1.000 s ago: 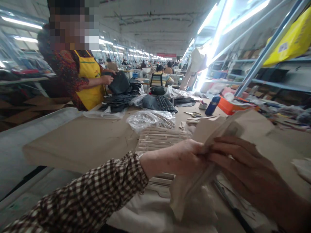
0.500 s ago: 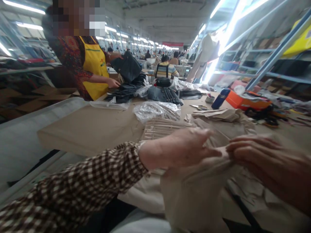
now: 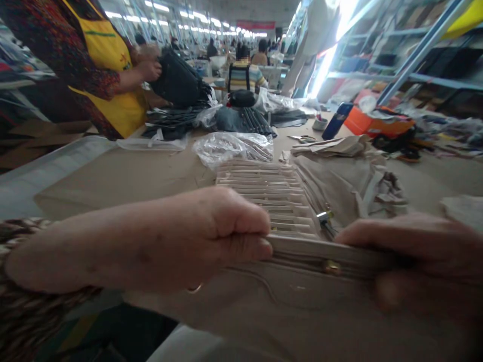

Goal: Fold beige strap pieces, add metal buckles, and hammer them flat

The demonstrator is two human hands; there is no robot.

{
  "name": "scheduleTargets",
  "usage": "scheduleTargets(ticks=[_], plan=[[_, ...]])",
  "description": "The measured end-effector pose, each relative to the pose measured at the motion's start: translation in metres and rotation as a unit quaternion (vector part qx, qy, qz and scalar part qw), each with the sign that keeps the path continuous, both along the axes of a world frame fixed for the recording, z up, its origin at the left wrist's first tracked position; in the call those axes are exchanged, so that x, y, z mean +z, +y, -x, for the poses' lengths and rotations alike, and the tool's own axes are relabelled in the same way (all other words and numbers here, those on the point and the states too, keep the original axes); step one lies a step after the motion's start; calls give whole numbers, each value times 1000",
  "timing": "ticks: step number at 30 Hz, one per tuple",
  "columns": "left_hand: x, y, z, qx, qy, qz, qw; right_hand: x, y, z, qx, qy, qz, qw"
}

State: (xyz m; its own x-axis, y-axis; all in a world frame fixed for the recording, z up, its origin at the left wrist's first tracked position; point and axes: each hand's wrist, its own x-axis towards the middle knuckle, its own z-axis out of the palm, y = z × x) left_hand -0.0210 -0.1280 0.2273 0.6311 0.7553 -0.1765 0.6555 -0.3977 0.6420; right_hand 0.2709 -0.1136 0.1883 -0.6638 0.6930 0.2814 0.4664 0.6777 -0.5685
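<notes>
Wider apart than half a second ago, the left hand and right hand hold the beige piece edge-up before the stack — left fingers pinching, blurred right fingers gripping — so its brass fitting shows between them.

Stacked pieces lie on the table — held fabric before them, plastic bag behind.

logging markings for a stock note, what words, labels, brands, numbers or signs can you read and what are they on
Nothing can be read.
Yellow apron: small print, too blurred to read.
Red banner at the back: any lettering too small and blurred to read.
Held beige piece: no lettering shows.
</notes>
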Motion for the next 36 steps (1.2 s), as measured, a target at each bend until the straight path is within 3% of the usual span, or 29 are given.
scheduleTargets(ticks=[2,3,6,8,10,17,21,24,27,29,32,34,36], plan=[[-41,6,5,1,49,-2,999,-40,6,0,65,-113,106,986],[-63,10,5,-1,76,-20,997,-62,11,0,57,-149,132,978],[-120,23,3,9,161,-54,985,-126,25,3,0,-224,95,970],[-143,29,0,27,201,-58,978,-154,31,6,-22,-275,51,960],[-155,32,-3,33,221,-64,973,-165,34,9,-27,-315,25,949],[-165,22,-13,43,261,-166,950,-152,42,23,-86,-417,28,904],[-169,17,-16,-18,186,-262,947,-155,53,19,-71,-386,84,916],[-181,17,-13,-55,148,-285,945,-160,59,15,-64,-357,124,924],[-196,16,-7,-71,138,-339,928,-160,58,17,-84,-377,113,915],[-204,15,-2,-85,121,-376,915,-153,55,21,-117,-400,94,904],[-210,14,3,-93,108,-398,906,-127,46,34,-156,-414,53,895],[-211,13,4,-95,108,-401,905,-107,32,46,-138,-392,44,908],[-211,14,4,-96,112,-407,902,-96,9,57,-81,-341,100,931]])
